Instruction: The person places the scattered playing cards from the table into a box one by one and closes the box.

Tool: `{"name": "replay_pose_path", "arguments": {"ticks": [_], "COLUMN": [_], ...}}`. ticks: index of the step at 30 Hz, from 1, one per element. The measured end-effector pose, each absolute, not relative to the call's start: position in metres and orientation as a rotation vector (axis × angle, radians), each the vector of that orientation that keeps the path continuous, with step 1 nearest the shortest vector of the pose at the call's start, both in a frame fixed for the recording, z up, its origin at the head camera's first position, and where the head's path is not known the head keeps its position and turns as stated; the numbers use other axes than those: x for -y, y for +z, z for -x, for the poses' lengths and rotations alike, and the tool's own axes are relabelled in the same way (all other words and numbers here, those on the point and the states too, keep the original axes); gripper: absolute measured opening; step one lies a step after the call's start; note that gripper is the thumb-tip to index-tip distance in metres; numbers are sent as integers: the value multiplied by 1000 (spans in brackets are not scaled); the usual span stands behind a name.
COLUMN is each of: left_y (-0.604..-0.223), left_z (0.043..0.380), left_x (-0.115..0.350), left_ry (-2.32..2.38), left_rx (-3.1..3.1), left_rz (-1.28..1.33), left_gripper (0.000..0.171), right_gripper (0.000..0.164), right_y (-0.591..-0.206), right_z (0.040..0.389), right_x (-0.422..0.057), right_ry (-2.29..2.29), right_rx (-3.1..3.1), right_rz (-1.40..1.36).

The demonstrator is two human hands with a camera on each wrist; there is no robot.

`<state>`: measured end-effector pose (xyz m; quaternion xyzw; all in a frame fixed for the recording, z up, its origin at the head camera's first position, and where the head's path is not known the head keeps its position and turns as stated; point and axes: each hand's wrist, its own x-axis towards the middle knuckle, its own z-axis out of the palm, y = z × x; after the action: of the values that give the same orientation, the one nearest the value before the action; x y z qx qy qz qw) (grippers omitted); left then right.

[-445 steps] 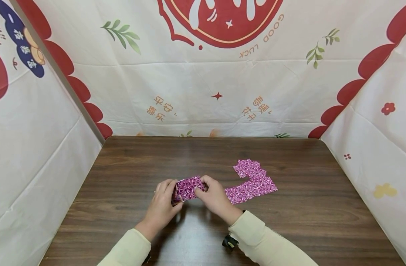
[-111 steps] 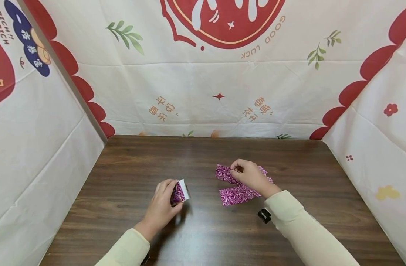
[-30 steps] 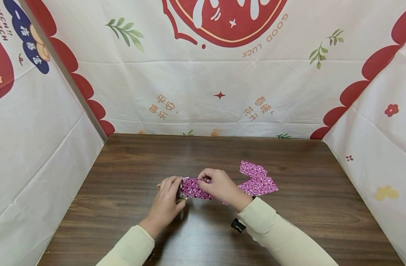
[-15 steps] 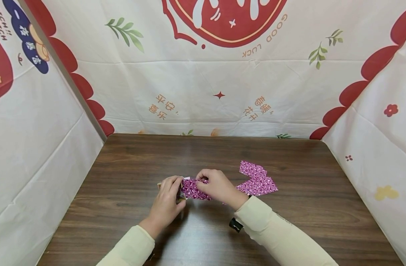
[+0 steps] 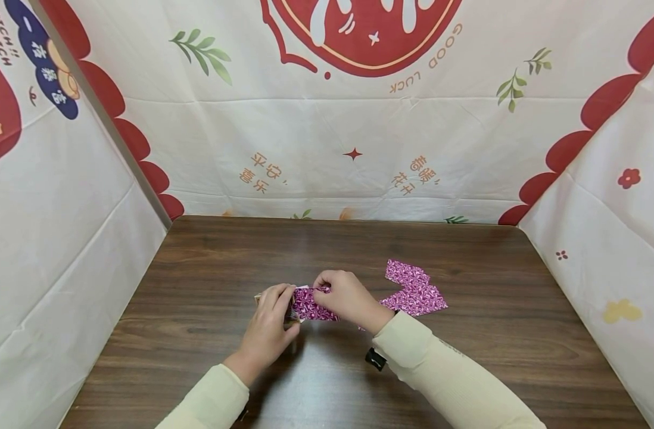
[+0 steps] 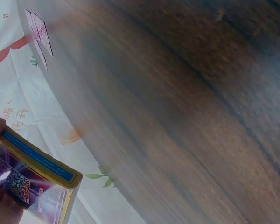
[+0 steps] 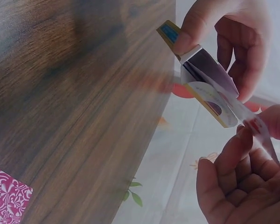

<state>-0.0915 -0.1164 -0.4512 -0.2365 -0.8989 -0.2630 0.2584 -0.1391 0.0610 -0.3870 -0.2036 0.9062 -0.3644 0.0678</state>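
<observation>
My left hand [image 5: 270, 325] grips a small card box [image 6: 35, 175], purple and gold with a blue strip on its narrow side. The box's open end faces right, its flap showing pale in the right wrist view. My right hand [image 5: 351, 301] pinches a playing card [image 5: 312, 305] with a magenta-and-white swirl back, between thumb and fingers. One end of the card is at the box mouth, and the right wrist view shows it [image 7: 259, 128] slanting out from there. To the right, several cards [image 5: 420, 298] with the same back lie overlapping on the table, partly behind my right wrist.
The brown wood-grain table [image 5: 225, 250] reaches back to a white printed cloth [image 5: 327, 131], with more cloth along both sides. A black strap piece [image 5: 375, 358] hangs under my right cuff.
Since 3.7 seconds ago, my right hand has come left from the loose cards to the box with a card. Over the last second, hand and card edge slightly farther left, toward the box.
</observation>
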Motion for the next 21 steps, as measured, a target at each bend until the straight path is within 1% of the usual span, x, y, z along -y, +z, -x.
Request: {"name": "replay_pose_path", "arguments": {"ticks": [9, 21], "left_y": [-451, -452], "left_z": [91, 91], "left_x": [115, 113], "left_ry": [-780, -817], "left_rx": [2458, 2488], "left_rz": [629, 612], "left_gripper": [68, 68], "right_gripper": [3, 4], "right_y": [-386, -384], "right_z": [140, 141], "right_x": [-58, -51], "right_ry": [-1091, -1076], "right_rx": [-2754, -2786], "right_rz": [608, 614]}}
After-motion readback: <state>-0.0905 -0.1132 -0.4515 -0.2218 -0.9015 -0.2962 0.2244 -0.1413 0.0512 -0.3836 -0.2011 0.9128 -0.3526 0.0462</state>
